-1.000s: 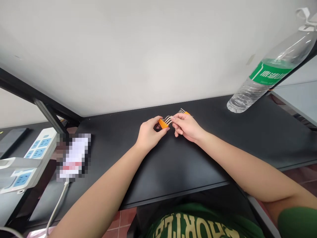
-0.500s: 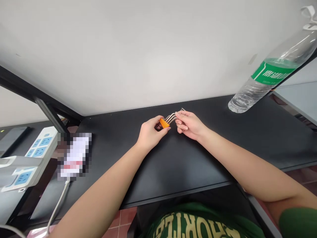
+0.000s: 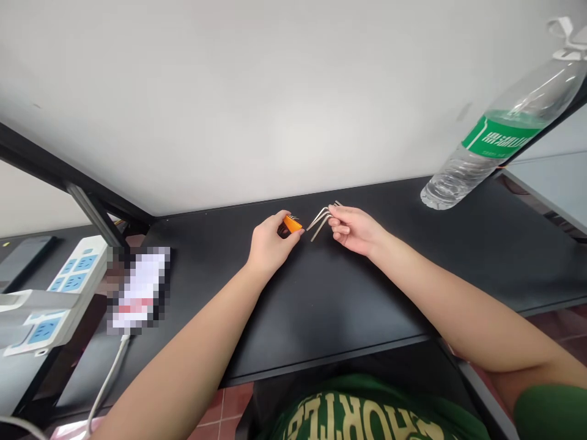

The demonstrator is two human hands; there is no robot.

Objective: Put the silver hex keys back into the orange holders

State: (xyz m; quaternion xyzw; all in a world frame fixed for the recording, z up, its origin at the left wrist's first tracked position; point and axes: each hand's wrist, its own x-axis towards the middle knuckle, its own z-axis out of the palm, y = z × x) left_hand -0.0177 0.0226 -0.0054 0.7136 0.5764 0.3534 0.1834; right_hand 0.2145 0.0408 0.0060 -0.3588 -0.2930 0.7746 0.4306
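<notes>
Between the thumb and fingers of my left hand (image 3: 274,241) is an orange hex key holder (image 3: 292,224), with some short metal tips showing at its top edge. My fingers cover its left part. My right hand (image 3: 358,229) pinches several L-shaped hex keys (image 3: 320,222) near their bends. Their long arms fan out down and to the left, and short ends stick up behind my fingertips. A small gap separates these keys from the orange holder. Both hands are just above the black desk.
A large water bottle (image 3: 481,146) with a green label stands at the back right, near the wall. On the left lie a blurred-out white item (image 3: 140,290) with a cable (image 3: 107,379) and a white power strip (image 3: 76,275). A dark metal frame post (image 3: 96,214) rises there.
The hex keys in my right hand have come out of the orange holder. My left hand has drawn away to the left with the holder, opening a gap between them.
</notes>
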